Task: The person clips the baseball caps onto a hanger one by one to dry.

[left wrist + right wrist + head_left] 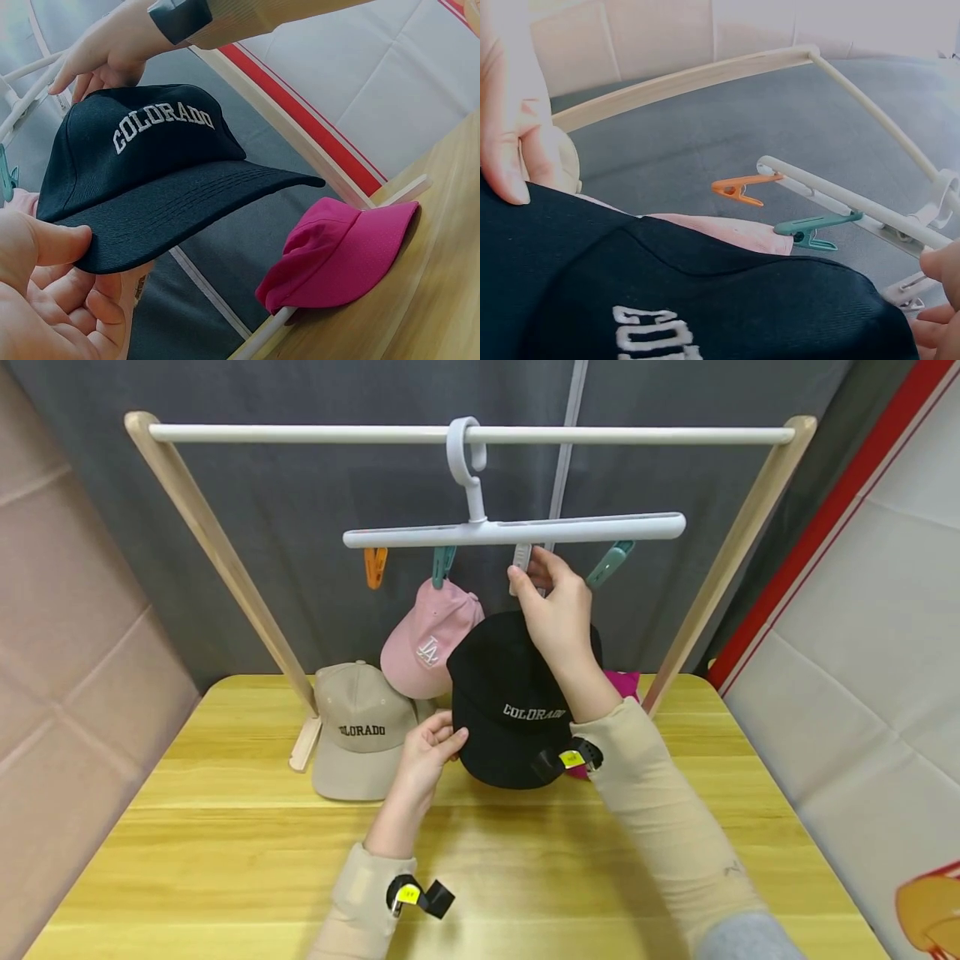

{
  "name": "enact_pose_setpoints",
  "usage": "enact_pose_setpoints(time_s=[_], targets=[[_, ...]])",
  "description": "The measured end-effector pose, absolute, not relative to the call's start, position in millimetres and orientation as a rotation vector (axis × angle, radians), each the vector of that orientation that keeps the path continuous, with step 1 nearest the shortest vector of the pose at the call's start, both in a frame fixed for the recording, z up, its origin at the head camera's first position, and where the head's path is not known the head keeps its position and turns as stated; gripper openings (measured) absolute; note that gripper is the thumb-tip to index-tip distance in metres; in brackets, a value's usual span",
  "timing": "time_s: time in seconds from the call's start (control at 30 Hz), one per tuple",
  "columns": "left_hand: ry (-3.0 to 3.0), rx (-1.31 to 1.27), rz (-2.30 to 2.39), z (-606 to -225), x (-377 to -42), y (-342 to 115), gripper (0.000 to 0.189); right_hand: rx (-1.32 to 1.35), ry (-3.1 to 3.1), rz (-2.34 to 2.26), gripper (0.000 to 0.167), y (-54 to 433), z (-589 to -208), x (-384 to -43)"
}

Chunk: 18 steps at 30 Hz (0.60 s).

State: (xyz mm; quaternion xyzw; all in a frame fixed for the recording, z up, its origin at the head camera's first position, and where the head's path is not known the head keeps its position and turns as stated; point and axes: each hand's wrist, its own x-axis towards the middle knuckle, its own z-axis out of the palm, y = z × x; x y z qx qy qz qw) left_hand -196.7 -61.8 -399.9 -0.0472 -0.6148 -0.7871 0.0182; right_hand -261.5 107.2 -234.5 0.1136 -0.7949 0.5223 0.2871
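Observation:
A black cap (487, 693) with COLORADO in white letters hangs in front of the pink cap (427, 639). My left hand (429, 752) pinches the side of its brim, thumb (64, 244) on top and fingers beneath. Above the crown, my right hand (561, 610) holds a white clothespin (521, 564) under the white hanger (510, 532) between thumb and fingers. Whether that clothespin bites the cap cannot be told. A teal clothespin (442, 564) holds the pink cap; orange (375, 567) and green (611, 562) clothespins hang at either end.
The hanger hooks over a white rail (315, 434) between wooden posts (225, 564). On the wooden table (225, 860) a beige COLORADO cap (360, 727) lies at left. A magenta cap (337, 251) lies at right, mostly behind the black one in the head view.

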Motion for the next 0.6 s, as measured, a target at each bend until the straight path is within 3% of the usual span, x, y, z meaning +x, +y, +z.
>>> enact_pose_setpoints(time_s=[0.6], targets=[[-1.924, -0.151, -2.426, -402.8, -193.2, -66.0, 0.018, 0.232, -2.117, 1.455, 0.042, 110.0, -226.1, -273.1]])
